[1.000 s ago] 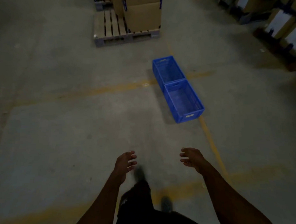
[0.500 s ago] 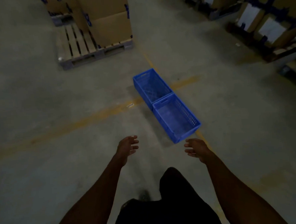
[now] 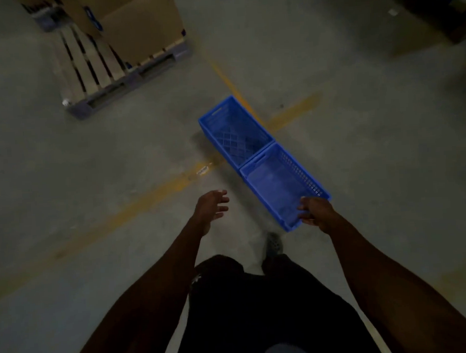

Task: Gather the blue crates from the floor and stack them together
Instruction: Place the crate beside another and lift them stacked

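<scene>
Two empty blue crates stand end to end on the concrete floor, both upright. The far crate [image 3: 235, 133] has a lattice bottom. The near crate [image 3: 278, 184] has perforated side walls. My right hand [image 3: 314, 212] reaches out over the near end of the near crate, fingers loosely curled. Whether it touches the rim cannot be told. My left hand [image 3: 210, 208] hangs open in the air to the left of the near crate, fingers spread, holding nothing.
A wooden pallet [image 3: 94, 75] with large cardboard boxes [image 3: 143, 27] stands at the back left. Dark stacked goods [image 3: 433, 9] line the back right. Yellow lines [image 3: 146, 199] cross the floor by the crates. My legs and one foot [image 3: 273, 244] show below.
I have walked closer, and the crates now sit nearer and larger in view. My right hand has come from short of the near crate to over its near end. My left hand has come forward too.
</scene>
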Tool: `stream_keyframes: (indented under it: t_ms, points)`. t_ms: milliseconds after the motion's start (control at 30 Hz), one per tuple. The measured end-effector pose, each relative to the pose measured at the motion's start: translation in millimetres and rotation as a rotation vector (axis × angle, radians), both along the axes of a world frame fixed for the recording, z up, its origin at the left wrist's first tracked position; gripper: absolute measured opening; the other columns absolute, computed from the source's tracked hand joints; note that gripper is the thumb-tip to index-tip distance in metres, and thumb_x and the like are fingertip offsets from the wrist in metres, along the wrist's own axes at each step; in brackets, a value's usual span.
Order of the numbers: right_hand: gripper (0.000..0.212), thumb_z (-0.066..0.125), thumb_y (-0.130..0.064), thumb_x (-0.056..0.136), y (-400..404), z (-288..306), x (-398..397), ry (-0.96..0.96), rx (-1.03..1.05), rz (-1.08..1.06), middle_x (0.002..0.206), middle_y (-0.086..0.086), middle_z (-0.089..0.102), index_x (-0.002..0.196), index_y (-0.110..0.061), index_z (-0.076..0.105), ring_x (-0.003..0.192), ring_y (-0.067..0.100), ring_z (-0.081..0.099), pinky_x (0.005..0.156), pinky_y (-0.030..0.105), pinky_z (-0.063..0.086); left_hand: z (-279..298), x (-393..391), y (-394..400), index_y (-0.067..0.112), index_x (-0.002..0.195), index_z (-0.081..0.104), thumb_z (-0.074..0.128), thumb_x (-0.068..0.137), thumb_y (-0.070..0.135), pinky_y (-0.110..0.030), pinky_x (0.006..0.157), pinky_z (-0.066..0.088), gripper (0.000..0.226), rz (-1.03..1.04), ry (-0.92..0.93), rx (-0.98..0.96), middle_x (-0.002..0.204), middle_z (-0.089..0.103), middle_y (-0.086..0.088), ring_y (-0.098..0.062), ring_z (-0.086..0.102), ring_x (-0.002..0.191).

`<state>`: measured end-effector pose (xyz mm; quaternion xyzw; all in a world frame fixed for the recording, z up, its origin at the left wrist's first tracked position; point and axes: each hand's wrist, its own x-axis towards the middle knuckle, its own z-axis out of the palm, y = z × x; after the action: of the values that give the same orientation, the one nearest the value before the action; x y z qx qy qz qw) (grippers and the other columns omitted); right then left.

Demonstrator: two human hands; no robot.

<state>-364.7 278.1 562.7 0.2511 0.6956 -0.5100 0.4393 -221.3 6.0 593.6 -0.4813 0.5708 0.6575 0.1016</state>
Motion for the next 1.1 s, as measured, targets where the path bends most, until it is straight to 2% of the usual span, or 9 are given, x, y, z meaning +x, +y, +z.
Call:
stream_keyframes:
  t_ms: [233, 400, 533, 633, 733, 833, 900, 1000, 1100]
  points:
    - [0.023, 0.039, -0.019, 0.102, -12, -14, -77, -0.08, -0.044, -0.22, 0.048, -0.002, 0.059, 0.082, -0.021, 0.052, 0.038, 0.01, 0.053, 0.046, 0.016, 0.041, -22, -127, -44, 0.012, 0.117, 0.067, 0.056, 0.1, 0.031, -0.027, 0.066, 0.049, 0.028, -0.266, -0.102, -0.06, 0.102, 0.071, -0.008, -0.021, 0.064, 0.076]
    - [0.006, 0.056, -0.018, 0.094, -22, -64, -101, -0.006, 0.079, -0.243, 0.105, 0.009, 0.061, 0.093, -0.023, 0.059, 0.081, 0.021, 0.06, 0.076, 0.037, 0.054, -65, -215, -70, 0.016, 0.102, 0.066, 0.053, 0.102, 0.027, -0.026, 0.064, 0.046, 0.017, -0.547, -0.165, -0.123, 0.091, 0.068, -0.005, -0.017, 0.061, 0.071]
    - [0.007, 0.055, -0.022, 0.094, -29, -133, -115, -0.031, 0.164, -0.267, 0.11, 0.005, 0.059, 0.094, -0.027, 0.059, 0.097, 0.023, 0.058, 0.097, 0.046, 0.053, -133, -279, -92, 0.02, 0.09, 0.065, 0.055, 0.102, 0.02, -0.025, 0.06, 0.042, 0.015, -0.76, -0.217, -0.091, 0.082, 0.064, -0.002, -0.015, 0.055, 0.065]
    - [0.019, 0.054, -0.021, 0.096, -35, -184, -125, -0.011, 0.247, -0.342, 0.108, 0.002, 0.056, 0.081, -0.033, 0.054, 0.098, 0.019, 0.054, 0.101, 0.044, 0.05, -203, -323, -106, 0.018, 0.089, 0.064, 0.055, 0.101, 0.016, -0.023, 0.058, 0.042, 0.015, -0.895, -0.256, -0.094, 0.082, 0.062, -0.005, -0.014, 0.053, 0.066]
    - [0.003, 0.056, -0.023, 0.093, -39, -255, -120, -0.003, 0.323, -0.335, 0.107, 0.004, 0.058, 0.096, -0.025, 0.055, 0.095, 0.019, 0.052, 0.099, 0.044, 0.049, -279, -360, -110, 0.012, 0.102, 0.063, 0.052, 0.103, 0.014, -0.02, 0.056, 0.047, 0.011, -0.987, -0.256, -0.153, 0.091, 0.061, -0.009, -0.013, 0.055, 0.069]
    - [0.015, 0.065, -0.029, 0.086, -37, -342, -109, 0.008, 0.408, -0.4, 0.115, 0.016, 0.066, 0.096, -0.02, 0.059, 0.091, 0.021, 0.056, 0.091, 0.043, 0.049, -363, -385, -113, 0.013, 0.119, 0.062, 0.051, 0.103, 0.02, -0.034, 0.076, 0.054, 0.021, -1.09, -0.242, -0.211, 0.108, 0.065, -0.014, -0.021, 0.062, 0.083]
    - [0.031, 0.067, -0.028, 0.085, -32, -402, -99, -0.051, 0.414, -0.431, 0.119, 0.015, 0.064, 0.112, -0.013, 0.061, 0.094, 0.025, 0.06, 0.088, 0.039, 0.049, -419, -396, -113, 0.013, 0.136, 0.057, 0.049, 0.104, 0.023, -0.043, 0.091, 0.054, 0.034, -1.19, -0.238, -0.275, 0.132, 0.062, -0.02, -0.032, 0.064, 0.105]
    - [0.068, 0.068, -0.041, 0.075, -29, -466, -92, -0.068, 0.417, -0.423, 0.129, 0.017, 0.062, 0.134, -0.013, 0.051, 0.105, 0.03, 0.064, 0.087, 0.04, 0.05, -483, -407, -106, 0.01, 0.156, 0.033, 0.044, 0.107, 0.016, -0.042, 0.102, 0.047, 0.051, -1.283, -0.237, -0.33, 0.155, 0.041, -0.019, -0.034, 0.051, 0.13]
    - [0.068, 0.07, -0.026, 0.084, -30, -496, -98, -0.057, 0.475, -0.422, 0.138, 0.021, 0.051, 0.144, -0.01, 0.042, 0.119, 0.04, 0.057, 0.087, 0.038, 0.048, -554, -418, -113, 0.011, 0.157, 0.031, 0.05, 0.103, 0.021, -0.045, 0.113, 0.04, 0.057, -1.313, -0.221, -0.426, 0.158, 0.037, -0.014, -0.035, 0.041, 0.142]
